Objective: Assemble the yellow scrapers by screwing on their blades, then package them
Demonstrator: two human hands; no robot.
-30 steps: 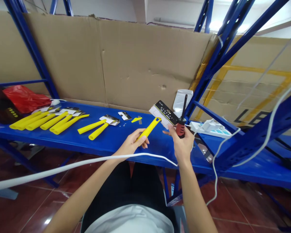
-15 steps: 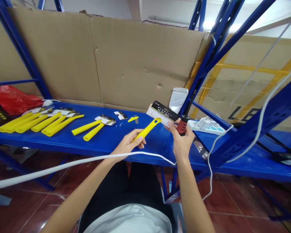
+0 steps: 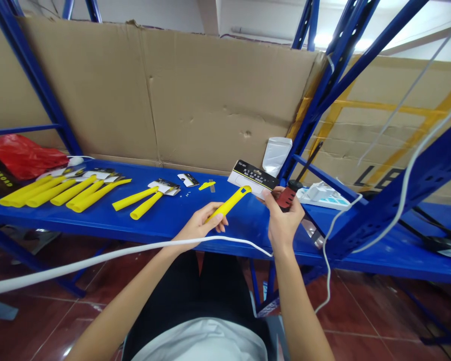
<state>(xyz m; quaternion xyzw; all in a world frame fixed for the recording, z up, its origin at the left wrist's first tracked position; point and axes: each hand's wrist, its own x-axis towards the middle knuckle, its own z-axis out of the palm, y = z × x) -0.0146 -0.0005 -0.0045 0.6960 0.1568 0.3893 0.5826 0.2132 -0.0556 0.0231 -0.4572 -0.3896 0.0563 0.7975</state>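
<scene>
My left hand is closed around the lower part of a yellow tube, whose flattened upper end has a hole in it. That end lies against or just in front of a black-and-white printed card. My right hand pinches the card at its lower right corner. The same hand also grips a tool with a red-and-black handle and a thin dark shaft pointing up and right; its exact kind is unclear. A small yellow piece and a loose cut card lie on the blue table beyond my left hand.
Several yellow tubes with cards lie at the left by a red plastic bag. Two more tubes rest nearer. A white cable crosses in front of my arms. A blue post and power strip stand right.
My right hand has tilted the red-handled tool, so its shaft leans further right. The card has shifted slightly with it. The yellow tube stays nearly in place in my left hand.
</scene>
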